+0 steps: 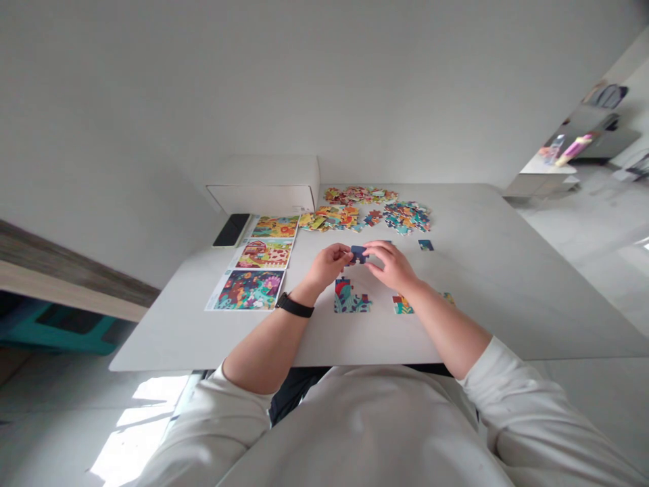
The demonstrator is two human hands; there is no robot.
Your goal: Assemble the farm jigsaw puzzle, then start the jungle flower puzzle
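Note:
Between my two hands is a dark blue jigsaw puzzle piece [358, 253], gripped from both sides in front of me. My left hand [329, 264] pinches its left edge, and a black band circles that wrist. On the other edge are the fingers of my right hand [389, 264]. Just below lies a joined puzzle section [349, 297] with red and teal leaf shapes. An orange and green piece [403, 304] rests by my right forearm, which partly covers the pieces there. Farther right sits a small blue piece [424, 245].
Piles of loose pieces lie at the back: reddish [359, 195], yellow-orange [337, 218] and blue-orange [407, 216]. A sheet with three pictures [248, 289] is on the left, beside a phone [232, 230]. Behind stands a white box [263, 186] against the wall.

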